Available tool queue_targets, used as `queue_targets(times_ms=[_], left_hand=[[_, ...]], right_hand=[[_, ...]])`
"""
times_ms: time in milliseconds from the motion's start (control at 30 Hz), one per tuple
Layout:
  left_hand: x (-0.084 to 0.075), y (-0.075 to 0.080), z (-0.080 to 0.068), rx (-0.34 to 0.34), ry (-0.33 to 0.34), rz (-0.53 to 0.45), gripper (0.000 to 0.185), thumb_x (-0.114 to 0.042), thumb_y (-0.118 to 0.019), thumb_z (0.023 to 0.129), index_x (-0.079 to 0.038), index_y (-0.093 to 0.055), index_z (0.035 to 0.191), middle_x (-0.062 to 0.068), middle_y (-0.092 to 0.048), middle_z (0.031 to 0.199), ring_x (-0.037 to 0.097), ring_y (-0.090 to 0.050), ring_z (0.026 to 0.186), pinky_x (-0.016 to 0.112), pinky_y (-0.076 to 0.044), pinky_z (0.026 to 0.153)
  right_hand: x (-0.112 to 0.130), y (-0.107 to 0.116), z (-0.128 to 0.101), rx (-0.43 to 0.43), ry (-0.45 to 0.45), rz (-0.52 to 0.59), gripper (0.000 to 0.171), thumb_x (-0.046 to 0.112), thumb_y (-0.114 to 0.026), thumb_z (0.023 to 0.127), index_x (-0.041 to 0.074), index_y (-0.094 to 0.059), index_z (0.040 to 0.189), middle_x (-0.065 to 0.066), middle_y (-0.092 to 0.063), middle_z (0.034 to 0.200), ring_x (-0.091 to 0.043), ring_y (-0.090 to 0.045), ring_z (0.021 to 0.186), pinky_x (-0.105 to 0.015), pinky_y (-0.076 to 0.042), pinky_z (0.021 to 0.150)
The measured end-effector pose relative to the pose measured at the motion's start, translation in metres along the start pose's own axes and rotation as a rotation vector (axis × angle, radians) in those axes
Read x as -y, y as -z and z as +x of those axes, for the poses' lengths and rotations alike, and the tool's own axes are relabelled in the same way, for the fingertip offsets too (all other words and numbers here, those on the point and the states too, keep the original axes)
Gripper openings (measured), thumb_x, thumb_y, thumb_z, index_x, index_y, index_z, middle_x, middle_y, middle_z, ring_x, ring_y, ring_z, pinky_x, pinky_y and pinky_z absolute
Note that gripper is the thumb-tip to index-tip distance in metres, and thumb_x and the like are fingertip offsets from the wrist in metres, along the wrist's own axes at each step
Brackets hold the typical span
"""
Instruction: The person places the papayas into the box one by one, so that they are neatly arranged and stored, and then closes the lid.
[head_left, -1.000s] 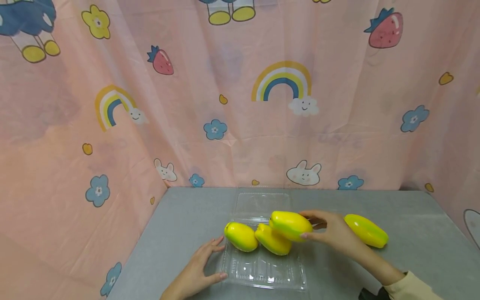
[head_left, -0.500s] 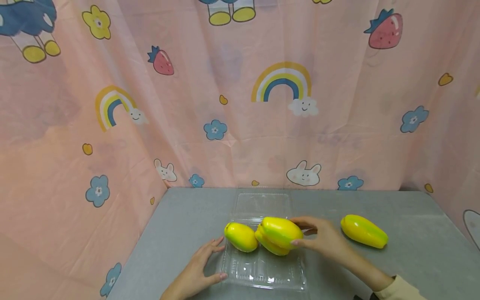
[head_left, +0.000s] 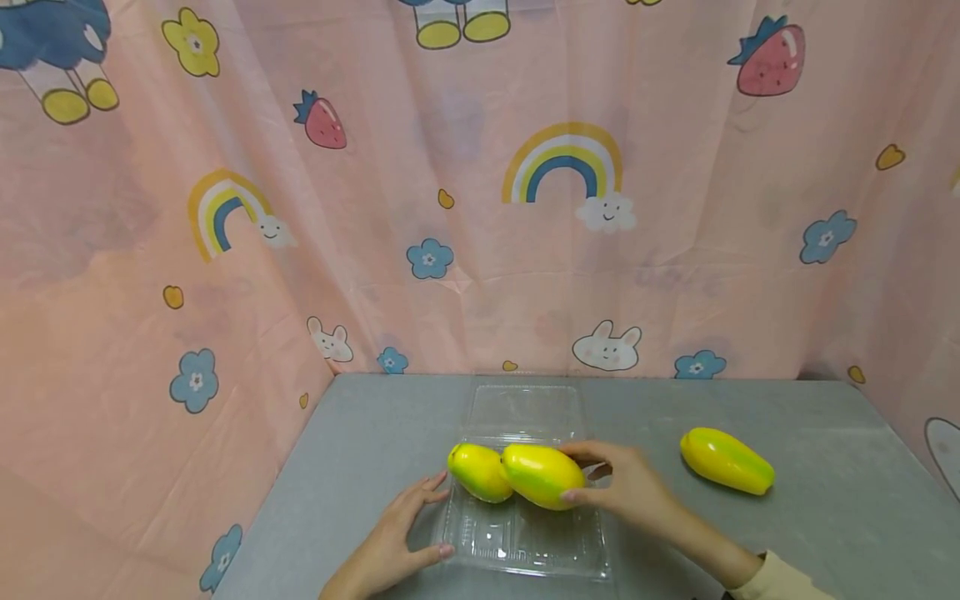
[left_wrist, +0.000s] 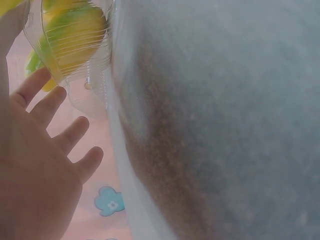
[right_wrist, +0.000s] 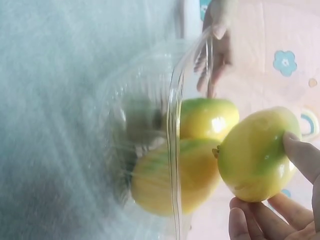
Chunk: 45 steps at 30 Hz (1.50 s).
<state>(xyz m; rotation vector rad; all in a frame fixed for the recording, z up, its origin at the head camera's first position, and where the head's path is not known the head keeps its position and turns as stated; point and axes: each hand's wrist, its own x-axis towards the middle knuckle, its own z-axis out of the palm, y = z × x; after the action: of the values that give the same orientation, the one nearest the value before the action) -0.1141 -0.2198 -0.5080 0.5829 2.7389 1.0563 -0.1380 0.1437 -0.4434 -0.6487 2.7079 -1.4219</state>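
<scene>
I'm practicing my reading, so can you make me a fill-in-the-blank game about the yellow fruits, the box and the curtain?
1. The right hand holds a fruit that is yellow and ____.
2. In the right wrist view, the fruits inside the clear box number ____.
3. In the head view, the loose fruit on the gray table lies to the ____ of the box.
4. On the curtain, the striped arches with smiling clouds are ____.

Missing words: green; two; right; rainbows.
</scene>
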Motion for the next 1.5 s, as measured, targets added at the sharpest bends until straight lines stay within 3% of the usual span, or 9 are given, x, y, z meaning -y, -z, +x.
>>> queue_targets(times_ms=[433,700,1033,1500], left_hand=[[0.0,0.0,0.0,-0.007,-0.021,-0.009,0.072,-0.054,-0.073,0.083,-0.028,-0.046,0.144,-0.002,-0.028,0.164,0.036,-0.029,0.149,0.072,-0.031,0.11],[0.002,-0.001,0.0,0.0,-0.013,-0.003,0.072,-0.055,-0.072,0.083,-0.029,-0.045,0.145,-0.003,-0.028,0.165,0.038,-0.028,0.149,0.074,-0.03,0.109],[0.001,-0.001,0.0,0.011,0.01,-0.017,0.071,-0.057,-0.072,0.082,-0.033,-0.044,0.144,-0.003,-0.028,0.164,0.04,-0.028,0.149,0.076,-0.03,0.108],[0.002,0.0,0.001,0.024,0.005,-0.03,0.073,-0.055,-0.072,0.083,-0.028,-0.043,0.145,-0.001,-0.027,0.165,0.041,-0.027,0.149,0.079,-0.029,0.105]], right_hand=[[0.009,-0.021,0.003,0.037,-0.05,0.052,0.056,0.039,-0.083,0.077,0.011,-0.067,0.123,-0.006,-0.072,0.12,-0.012,-0.067,0.096,-0.028,-0.059,0.081],[0.014,-0.032,0.004,0.058,-0.064,0.1,0.056,0.036,-0.085,0.075,0.008,-0.067,0.121,-0.01,-0.071,0.117,-0.015,-0.068,0.095,-0.02,-0.059,0.078],[0.014,-0.046,0.005,0.088,-0.01,0.195,0.057,0.028,-0.085,0.077,-0.001,-0.066,0.121,-0.017,-0.072,0.115,-0.021,-0.071,0.095,-0.026,-0.061,0.077],[0.012,-0.061,0.006,0.121,-0.071,0.235,0.061,0.036,-0.084,0.076,0.001,-0.066,0.122,-0.016,-0.07,0.118,-0.024,-0.071,0.098,-0.024,-0.061,0.075]])
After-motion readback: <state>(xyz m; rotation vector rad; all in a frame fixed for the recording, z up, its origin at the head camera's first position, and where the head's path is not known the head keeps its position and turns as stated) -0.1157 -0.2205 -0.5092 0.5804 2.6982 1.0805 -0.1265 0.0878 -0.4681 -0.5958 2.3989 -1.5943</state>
